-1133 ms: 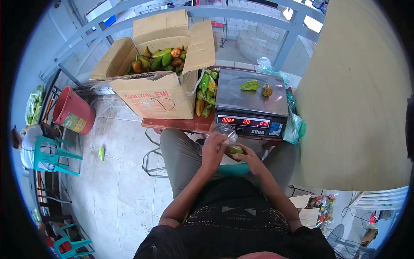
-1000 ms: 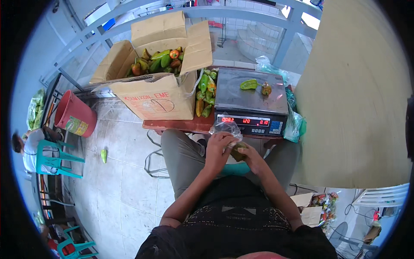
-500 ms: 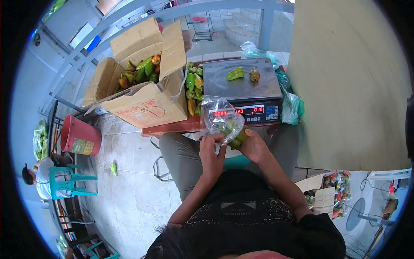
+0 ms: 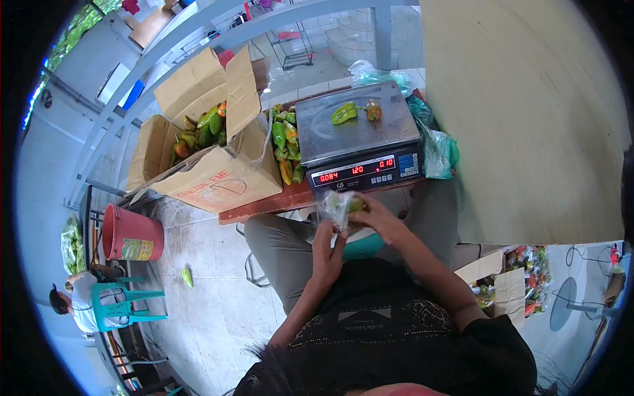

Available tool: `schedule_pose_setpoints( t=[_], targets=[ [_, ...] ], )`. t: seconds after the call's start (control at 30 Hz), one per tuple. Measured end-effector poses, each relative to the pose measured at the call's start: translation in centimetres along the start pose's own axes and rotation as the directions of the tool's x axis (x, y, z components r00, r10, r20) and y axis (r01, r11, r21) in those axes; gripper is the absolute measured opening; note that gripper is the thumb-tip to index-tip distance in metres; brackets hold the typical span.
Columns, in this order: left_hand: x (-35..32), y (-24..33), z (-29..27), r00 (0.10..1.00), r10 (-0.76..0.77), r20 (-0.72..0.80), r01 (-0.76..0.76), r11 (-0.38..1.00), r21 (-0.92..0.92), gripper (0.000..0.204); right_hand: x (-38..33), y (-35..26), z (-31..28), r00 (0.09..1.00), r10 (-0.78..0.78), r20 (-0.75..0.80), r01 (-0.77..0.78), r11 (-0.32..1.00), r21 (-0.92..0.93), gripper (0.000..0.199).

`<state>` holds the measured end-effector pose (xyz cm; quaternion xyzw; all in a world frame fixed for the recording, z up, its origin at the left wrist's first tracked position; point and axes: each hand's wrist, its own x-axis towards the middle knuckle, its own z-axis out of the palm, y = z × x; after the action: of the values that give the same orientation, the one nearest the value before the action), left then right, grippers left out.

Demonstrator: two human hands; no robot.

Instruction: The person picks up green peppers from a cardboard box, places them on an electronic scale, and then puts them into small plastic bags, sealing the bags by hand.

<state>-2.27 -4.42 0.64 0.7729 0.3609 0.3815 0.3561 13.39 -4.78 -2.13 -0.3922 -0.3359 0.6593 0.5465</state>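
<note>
A clear plastic bag (image 4: pixel 335 210) is held over my lap, just in front of the scale. My left hand (image 4: pixel 326 249) is closed on the lower edge of the bag. Green peppers (image 4: pixel 358 204) show at the bag's right side, with the fingers of my right hand (image 4: pixel 378 219) closed round them. How much of the peppers lies inside the bag is hard to make out. On the metal pan of the digital scale (image 4: pixel 310 146) lie a green pepper (image 4: pixel 344 113) and a reddish-brown pepper (image 4: pixel 374 110). Its red display is lit.
Left of the scale, loose peppers (image 4: pixel 285 142) lie on a reddish-brown bench (image 4: pixel 254 210) beside an open cardboard box (image 4: pixel 228 181) of peppers. Plastic bags (image 4: pixel 438 152) and a tall board (image 4: pixel 522 125) stand right. A red bucket (image 4: pixel 132 232) and a seated person (image 4: pixel 82 300) are far left.
The bag has crumpled smaller and the peppers have come closer against it. My right hand has shifted slightly left. The whole view has turned a little; the peppers on the pan have stayed put.
</note>
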Motion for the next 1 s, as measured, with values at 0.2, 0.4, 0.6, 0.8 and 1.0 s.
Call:
schedule_pose_setpoints(
  t=[0.2,0.4,0.6,0.8,1.0],
  targets=[
    [-0.6,-1.2,-0.1,0.932,-0.355,-0.077,0.325,0.908,-0.265,0.01,-0.8,-0.5,3.5,0.991,0.029,-0.13,-0.128,0.48,-0.868,0.052],
    [-0.6,-3.2,-0.5,0.863,-0.458,-0.213,0.356,0.851,-0.386,0.011,-0.2,0.7,4.1,0.998,-0.04,0.042,0.051,0.272,-0.961,0.056],
    [0.4,-2.8,-1.2,0.906,-0.416,-0.078,0.392,0.894,-0.217,0.011,-0.2,2.6,1.8,0.982,-0.1,0.157,0.176,0.21,-0.962,0.041],
    [0.1,-4.0,-1.5,0.907,-0.394,0.15,0.418,0.791,-0.446,0.013,0.2,2.9,1.7,0.981,-0.06,0.186,0.194,0.213,-0.957,0.032],
    [-0.2,-2.6,-0.3,0.893,-0.314,0.321,0.449,0.631,-0.632,0.013,0.9,5.4,1.2,0.98,-0.171,0.105,0.183,0.547,-0.817,0.022]
  ],
)
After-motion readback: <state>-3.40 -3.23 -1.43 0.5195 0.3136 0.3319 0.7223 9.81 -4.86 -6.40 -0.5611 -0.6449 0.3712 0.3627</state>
